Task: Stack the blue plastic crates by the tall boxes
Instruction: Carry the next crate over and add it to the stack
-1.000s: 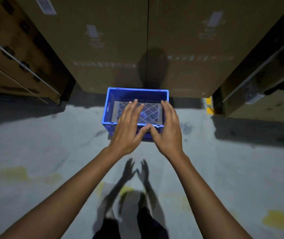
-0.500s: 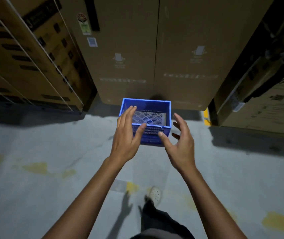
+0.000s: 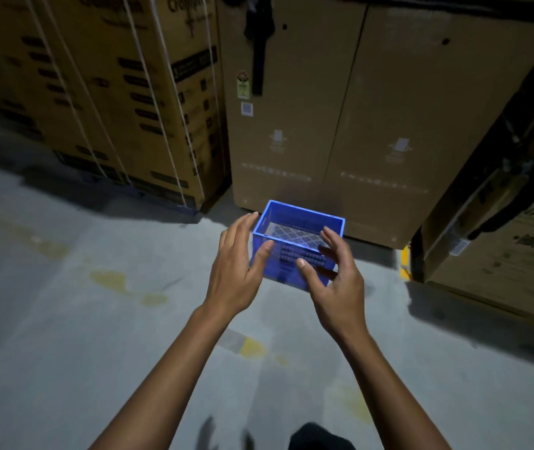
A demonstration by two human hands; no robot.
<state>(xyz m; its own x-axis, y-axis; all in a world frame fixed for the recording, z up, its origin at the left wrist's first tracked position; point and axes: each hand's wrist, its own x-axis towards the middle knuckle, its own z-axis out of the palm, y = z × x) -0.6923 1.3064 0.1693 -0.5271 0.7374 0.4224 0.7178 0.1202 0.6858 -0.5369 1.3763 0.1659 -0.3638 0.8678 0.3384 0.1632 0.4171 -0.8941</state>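
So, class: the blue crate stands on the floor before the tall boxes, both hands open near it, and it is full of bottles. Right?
Wrong in one point: the head view shows the blue crate empty, its lattice bottom bare. The rest holds: it stands on the floor before the tall boxes, left hand and right hand open near it.
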